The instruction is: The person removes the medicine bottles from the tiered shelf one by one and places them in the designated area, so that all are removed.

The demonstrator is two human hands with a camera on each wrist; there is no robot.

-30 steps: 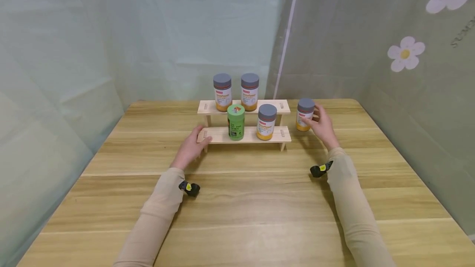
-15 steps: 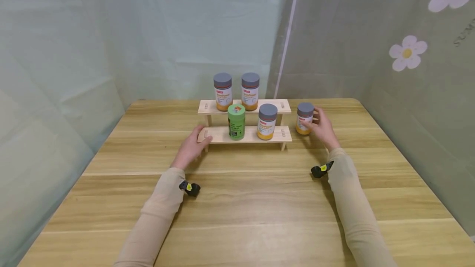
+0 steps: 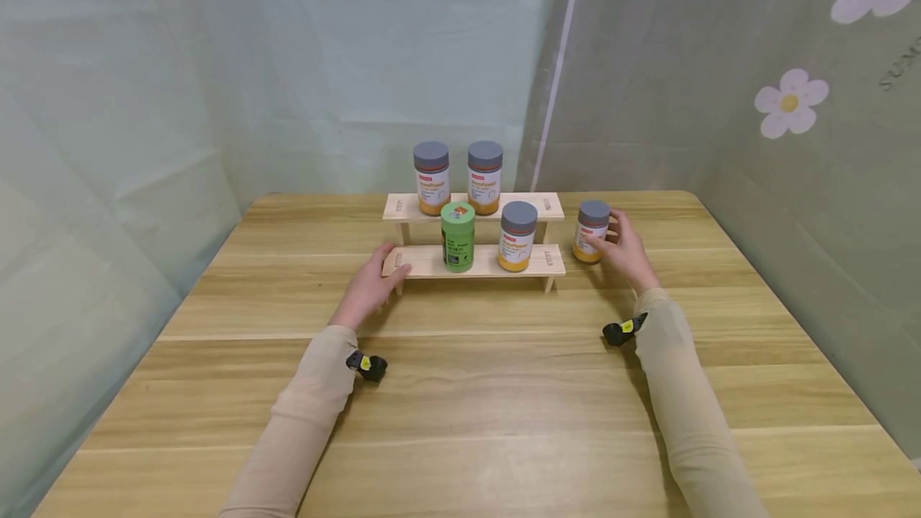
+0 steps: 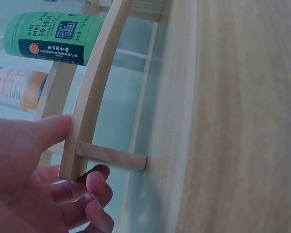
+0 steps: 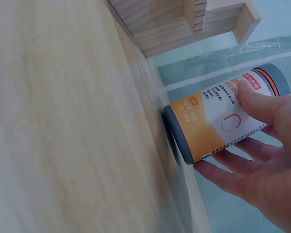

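- Thumb and fingers of the right hand [image 3: 627, 250] are pinching a cylindrical orange-and-white jar with a grey-blue lid [image 3: 589, 235]; I am seeing the thumb pressing on the label and the fingers bending round the far side.
- That jar is occupying a spot just right of the stand, low over the wood-grain bench [image 3: 475, 422]; I am not managing to tell whether its base is touching the surface.
- The left hand [image 3: 368, 288] is gripping the left end of the lower board of a two-tier pale wooden stand [image 3: 486, 260], its thumb lying on top and its fingers curling beneath.
- On that lower board I am viewing a green cylindrical jar [image 3: 458, 238] standing upright at the middle, with a matching orange-and-white jar [image 3: 516, 238] standing to its right, apart from it.
- On the upper board two more grey-lidded jars are standing side by side, a left one [image 3: 433, 181] and a right one [image 3: 484, 181].
- Beige sleeves [image 3: 305, 414] are covering both forearms, and a pale cloth backdrop [image 3: 360, 62] is hanging behind everything.
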